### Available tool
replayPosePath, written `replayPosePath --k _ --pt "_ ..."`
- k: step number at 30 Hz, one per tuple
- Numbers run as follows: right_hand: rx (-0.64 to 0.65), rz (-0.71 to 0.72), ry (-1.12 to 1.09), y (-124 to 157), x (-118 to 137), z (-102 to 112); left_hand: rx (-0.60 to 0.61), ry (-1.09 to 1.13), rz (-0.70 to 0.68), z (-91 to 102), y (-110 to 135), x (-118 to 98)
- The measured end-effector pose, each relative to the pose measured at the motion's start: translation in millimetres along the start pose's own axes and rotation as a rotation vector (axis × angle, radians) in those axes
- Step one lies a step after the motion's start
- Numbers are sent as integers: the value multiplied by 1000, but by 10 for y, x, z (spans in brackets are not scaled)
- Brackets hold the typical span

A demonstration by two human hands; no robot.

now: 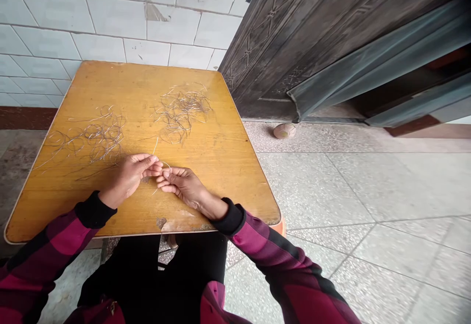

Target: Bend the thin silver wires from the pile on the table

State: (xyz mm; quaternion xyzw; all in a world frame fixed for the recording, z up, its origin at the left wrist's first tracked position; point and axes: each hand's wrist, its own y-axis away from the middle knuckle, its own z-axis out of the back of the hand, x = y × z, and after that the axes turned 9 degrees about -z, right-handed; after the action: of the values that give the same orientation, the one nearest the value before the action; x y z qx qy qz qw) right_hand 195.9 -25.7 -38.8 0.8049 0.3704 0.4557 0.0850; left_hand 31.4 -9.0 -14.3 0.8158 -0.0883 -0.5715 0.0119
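Note:
My left hand [128, 176] and my right hand [184, 189] meet over the near middle of a yellow wood-veneer table [213, 167]. Their fingertips nearly touch, pinching a thin pale strand of wire or fibre [156, 146] that rises past the left fingers and curls near the right ones. Just beyond my left hand lies a loose tangle of similar looped strands [99, 137]. A second tangle [180, 113] lies farther back, towards the wall. Neither hand touches a tangle.
A white tiled wall [110, 19] stands behind the table, and a dark carved wooden door [294, 44] stands to the right. A small round pinkish object [284, 130] sits on the speckled stone floor [368, 206]. The table's near edge is chipped [161, 223].

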Motion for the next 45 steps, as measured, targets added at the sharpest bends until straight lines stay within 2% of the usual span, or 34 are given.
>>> replayPosePath --k 5,10,12,16,18,28,30,35,40,43,45 --pt "26 -50 23 23 11 -7 54 -155 -64 20 -21 47" --pt "82 -150 173 62 113 166 78 -413 -101 99 -36 -2" --pt "23 -91 267 69 178 254 99 -478 -72 102 -34 -13" --pt "-165 199 357 19 299 337 159 -488 -7 41 -25 29" --pt "-206 288 369 -35 342 332 186 -504 -10 -2 -25 61" --pt "-237 307 363 -240 403 295 259 -626 -20 -39 -36 118" --pt "-248 309 374 -270 405 301 262 -689 -103 -16 -28 121" --pt "-287 294 437 -363 423 344 183 -938 -472 54 4 65" --pt "-276 269 518 -415 433 372 385 -1213 -713 42 73 33" --pt "-307 274 542 -429 434 373 490 -1444 -898 18 145 133" --pt "-327 282 567 -438 436 372 552 -1583 -944 16 196 248"
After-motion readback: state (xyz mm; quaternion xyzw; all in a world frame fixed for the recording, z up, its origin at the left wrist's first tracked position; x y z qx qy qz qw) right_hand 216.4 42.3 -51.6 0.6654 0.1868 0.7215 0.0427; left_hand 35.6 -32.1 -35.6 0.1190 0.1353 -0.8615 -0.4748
